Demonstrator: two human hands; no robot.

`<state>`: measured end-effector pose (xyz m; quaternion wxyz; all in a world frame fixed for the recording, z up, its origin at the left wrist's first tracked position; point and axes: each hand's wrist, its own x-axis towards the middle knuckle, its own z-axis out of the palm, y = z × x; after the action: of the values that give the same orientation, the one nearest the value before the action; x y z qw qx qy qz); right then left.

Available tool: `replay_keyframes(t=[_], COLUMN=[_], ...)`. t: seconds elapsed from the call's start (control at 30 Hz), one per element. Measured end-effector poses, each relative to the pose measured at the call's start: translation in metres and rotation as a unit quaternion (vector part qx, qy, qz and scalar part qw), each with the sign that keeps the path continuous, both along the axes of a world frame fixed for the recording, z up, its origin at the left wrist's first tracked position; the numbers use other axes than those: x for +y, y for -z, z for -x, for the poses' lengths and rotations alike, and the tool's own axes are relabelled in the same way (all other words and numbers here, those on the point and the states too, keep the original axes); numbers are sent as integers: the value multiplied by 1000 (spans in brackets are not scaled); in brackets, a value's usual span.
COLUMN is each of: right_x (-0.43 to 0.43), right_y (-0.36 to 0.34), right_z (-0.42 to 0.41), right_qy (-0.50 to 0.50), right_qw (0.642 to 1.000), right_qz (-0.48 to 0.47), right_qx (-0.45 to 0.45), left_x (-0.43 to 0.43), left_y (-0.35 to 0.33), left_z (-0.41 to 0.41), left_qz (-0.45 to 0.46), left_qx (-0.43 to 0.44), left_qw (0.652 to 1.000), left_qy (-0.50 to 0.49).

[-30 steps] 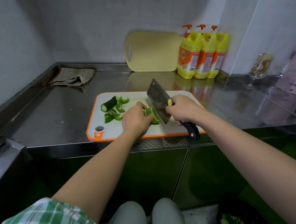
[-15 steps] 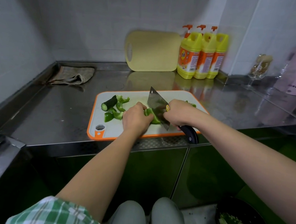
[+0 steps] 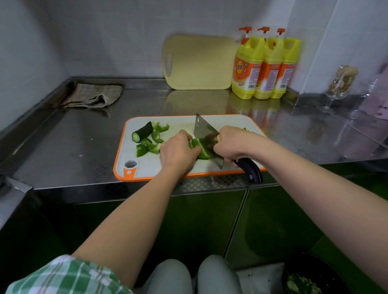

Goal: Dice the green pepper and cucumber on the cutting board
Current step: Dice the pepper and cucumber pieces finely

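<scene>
The pepper [image 3: 201, 151] under the knife is a glossy bright-green strip, curved, lying near the middle of the board [image 3: 152, 166]. It sits between the two hands. The left hand [image 3: 178, 152] comes at it from nine o'clock, knuckles up. Its fingers [image 3: 185, 136] curl down over the strip's near end and pin it to the board, with the tips hidden under the hand.

The cleaver [image 3: 205, 131] stands on edge at three o'clock of those fingers, its flat side close against them and its edge down in the pepper. The blade runs from twelve o'clock towards five. The right hand [image 3: 232, 143] is wrapped tightly round the top of the black handle [image 3: 249, 169], right up against the blade, with the handle's butt sticking out past the board's near edge. Both forearms reach forward, bare, the left one from a green check sleeve [image 3: 73, 280].

At nine o'clock of the left hand, a stub of dark cucumber [image 3: 142, 132] lies on the board with its pale cut face showing. Just beside the stub is a loose heap of rough pepper chunks [image 3: 156, 140]. The board rests on a steel counter [image 3: 69, 138].
</scene>
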<state>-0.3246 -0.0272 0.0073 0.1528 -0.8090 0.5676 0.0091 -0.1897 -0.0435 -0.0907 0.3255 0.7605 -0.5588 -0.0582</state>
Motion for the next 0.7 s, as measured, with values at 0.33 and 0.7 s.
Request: replay_keyframes(t=[0.33,0.7], right_x=[-29,-40], right_y=[28,30], right_z=[-24,2], right_qy=[37,71], right_qw=[997,982], right_qz=[56,39], right_qx=[-49,-168], left_x=[4,8], left_y=[0,-3], left_z=[-5,-3], left_qz=[-5,-2], left_qx=[44,45], left_qw=[998,998], left_qy=[33,34])
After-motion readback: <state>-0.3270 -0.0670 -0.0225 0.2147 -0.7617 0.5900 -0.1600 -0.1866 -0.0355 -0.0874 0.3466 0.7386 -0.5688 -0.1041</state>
